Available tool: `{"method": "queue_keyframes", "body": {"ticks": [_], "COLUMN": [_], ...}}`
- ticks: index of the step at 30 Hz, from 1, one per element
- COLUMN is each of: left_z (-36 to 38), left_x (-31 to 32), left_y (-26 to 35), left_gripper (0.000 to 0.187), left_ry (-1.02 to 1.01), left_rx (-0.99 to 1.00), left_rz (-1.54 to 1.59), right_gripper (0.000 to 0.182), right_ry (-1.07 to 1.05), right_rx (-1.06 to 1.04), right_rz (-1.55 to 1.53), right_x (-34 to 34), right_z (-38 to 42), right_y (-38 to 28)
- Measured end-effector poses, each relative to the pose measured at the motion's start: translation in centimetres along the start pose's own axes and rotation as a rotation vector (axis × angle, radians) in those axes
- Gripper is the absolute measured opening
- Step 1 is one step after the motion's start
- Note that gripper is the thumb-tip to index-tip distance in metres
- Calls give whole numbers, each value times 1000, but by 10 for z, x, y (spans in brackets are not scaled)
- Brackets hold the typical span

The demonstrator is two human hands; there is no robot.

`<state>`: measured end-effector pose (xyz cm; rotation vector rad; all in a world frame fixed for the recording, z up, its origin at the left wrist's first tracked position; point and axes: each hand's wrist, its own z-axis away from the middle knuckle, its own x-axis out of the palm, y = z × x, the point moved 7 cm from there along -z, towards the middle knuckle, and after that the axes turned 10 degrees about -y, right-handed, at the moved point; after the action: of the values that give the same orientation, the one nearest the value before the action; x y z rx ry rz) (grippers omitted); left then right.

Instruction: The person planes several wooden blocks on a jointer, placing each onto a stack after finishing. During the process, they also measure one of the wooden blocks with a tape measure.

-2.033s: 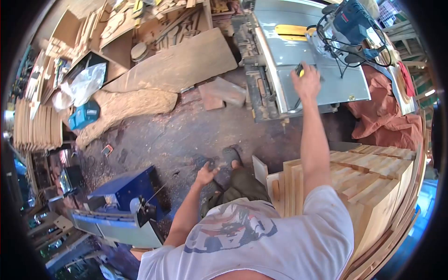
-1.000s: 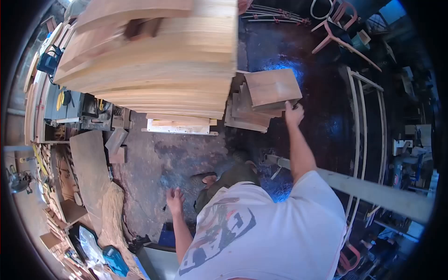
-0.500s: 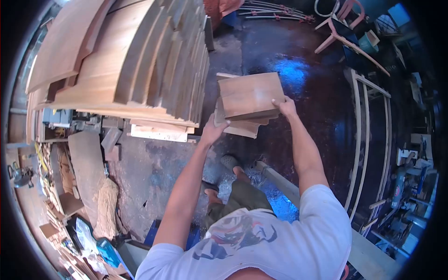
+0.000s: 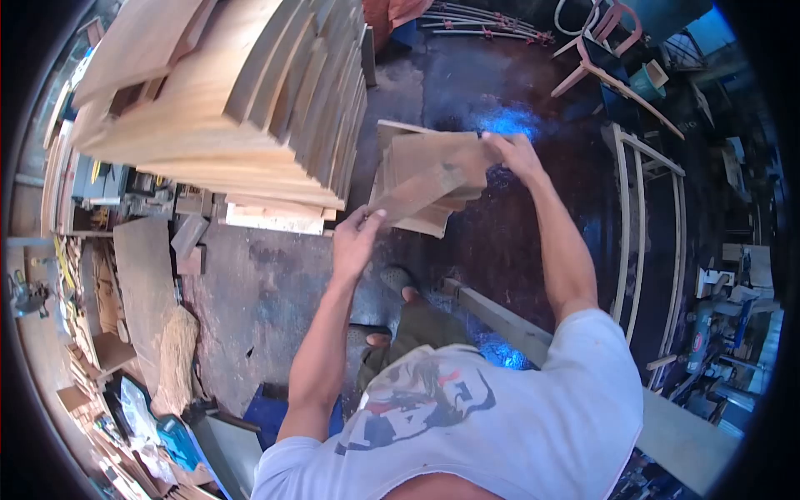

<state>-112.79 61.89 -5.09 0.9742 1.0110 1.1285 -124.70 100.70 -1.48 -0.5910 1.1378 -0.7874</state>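
A thin brown wooden board is held tilted between both hands, above a smaller stack of wooden boards. My left hand is closed on the board's near left end. At its far right end, my right hand grips it with the fingers wrapped round the edge. The board is slightly blurred and partly covers the stack. To the left of the hands rises a tall pile of curved wooden panels.
At the left are a shelf of wood scraps and a straw-like bundle. A wooden frame lies at the right, with a chair at the upper right. A long beam runs near my legs.
The board has turned from broad and flat to a narrow, tilted slant. My left hand has moved left and slightly down, my right hand up. The view has shifted slightly.
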Motion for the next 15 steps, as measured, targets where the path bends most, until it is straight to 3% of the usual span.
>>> {"method": "queue_keyframes", "body": {"ticks": [4, 7, 12, 15], "left_z": [106, 183, 312, 399], "left_x": [-60, -107, -182, -210], "left_y": [21, 7, -23, -33], "left_gripper": [43, 41, 39, 41], "left_ry": [42, 197, 413, 608], "left_rx": [-299, -329, -353, -232], "left_rz": [231, 357, 373, 405], "right_gripper": [78, 79, 76, 76], "right_ry": [-165, -334, -360, -379], "right_rx": [-202, -325, -484, -638], "right_rz": [259, 340, 497, 594], "right_x": [34, 89, 202, 266], "right_z": [36, 84, 163, 225], "right_y": [-119, -200, -301, -351]}}
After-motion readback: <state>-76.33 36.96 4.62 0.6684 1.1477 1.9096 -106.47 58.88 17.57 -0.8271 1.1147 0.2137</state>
